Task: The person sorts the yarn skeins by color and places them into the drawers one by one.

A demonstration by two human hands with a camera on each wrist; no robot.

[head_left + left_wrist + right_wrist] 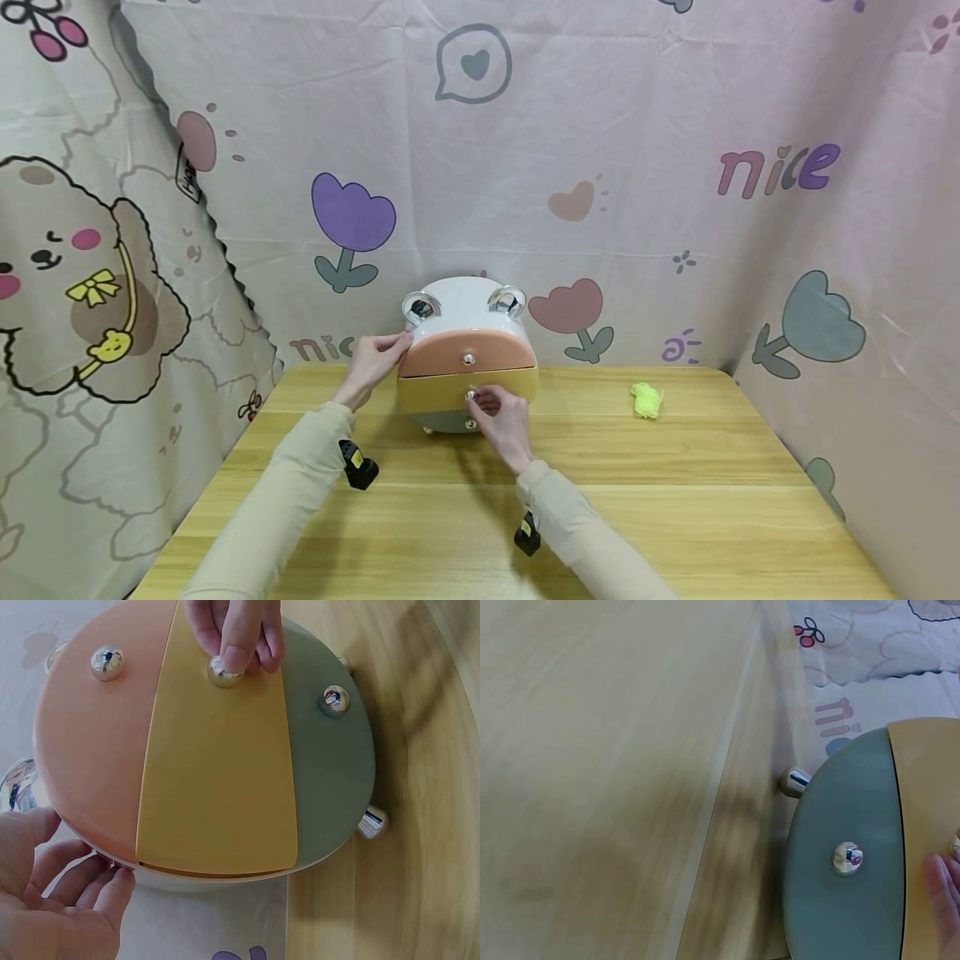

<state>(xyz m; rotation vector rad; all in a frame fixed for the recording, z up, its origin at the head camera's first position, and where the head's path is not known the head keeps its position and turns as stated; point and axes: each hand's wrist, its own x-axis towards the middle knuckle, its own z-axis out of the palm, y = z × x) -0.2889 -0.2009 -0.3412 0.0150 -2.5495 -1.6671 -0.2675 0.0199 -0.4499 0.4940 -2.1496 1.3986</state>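
A small rounded drawer box point(461, 304) stands on the table, with a white top, two silver ring-like eyes and stacked orange, yellow and green drawers. My right hand point(504, 423) pinches the silver knob point(225, 673) of the yellow drawer point(217, 780), thumb and fingertips on it. A thin dark gap shows along that drawer's edge in the left wrist view. My left hand point(372, 363) holds the box's upper left side, its bent fingers and thumb at the rim by the orange drawer point(97, 757). Only part of the right hand point(945, 900) shows in the right wrist view.
The green drawer point(847, 907) has its own silver knob point(847, 858). To the box's right, a bright yellow-green bundle of yarn point(646, 401) lies on the wooden table point(675, 508). Printed curtains point(480, 167) hang behind and beside the table.
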